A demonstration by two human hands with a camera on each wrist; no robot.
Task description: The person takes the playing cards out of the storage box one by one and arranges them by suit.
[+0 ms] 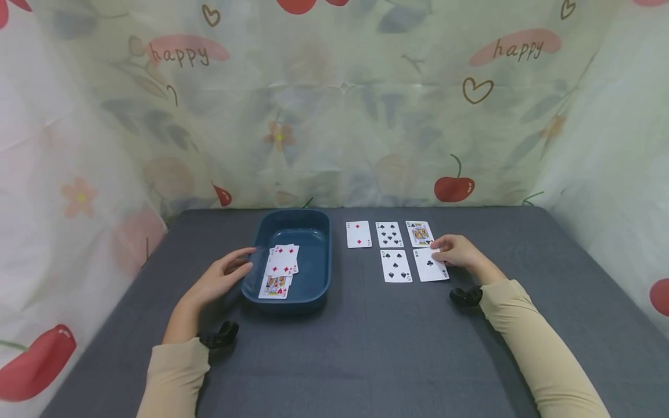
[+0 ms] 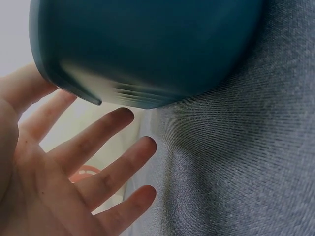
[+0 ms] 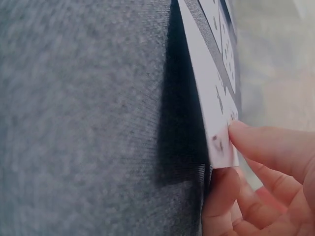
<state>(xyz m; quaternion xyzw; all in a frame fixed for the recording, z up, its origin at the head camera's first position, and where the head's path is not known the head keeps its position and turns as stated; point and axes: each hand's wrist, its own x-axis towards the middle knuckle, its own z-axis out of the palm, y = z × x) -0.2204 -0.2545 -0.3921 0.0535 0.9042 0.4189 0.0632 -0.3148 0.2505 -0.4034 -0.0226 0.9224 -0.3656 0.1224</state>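
My right hand [image 1: 459, 253] pinches the ace of clubs [image 1: 428, 266] by its right edge, thumb on the face and fingers underneath. In the right wrist view the card [image 3: 209, 93] tilts up off the cloth, a dark shadow beneath it. Just behind is a king of clubs [image 1: 418, 232]; a five of spades [image 1: 396, 267] lies to the left. My left hand [image 1: 219, 277] is at the left rim of a blue tray [image 1: 316, 278], thumb and index finger by the rim. Its other fingers [image 2: 106, 135] spread loosely beside the tray wall in the left wrist view.
Inside the tray lie several overlapping cards, with a four of diamonds [image 1: 282, 260] above a red king [image 1: 274, 287]. A two of diamonds [image 1: 358, 234] and another spade card [image 1: 389, 234] lie in the back row. A patterned curtain [image 1: 345, 133] surrounds the grey tabletop [image 1: 334, 360].
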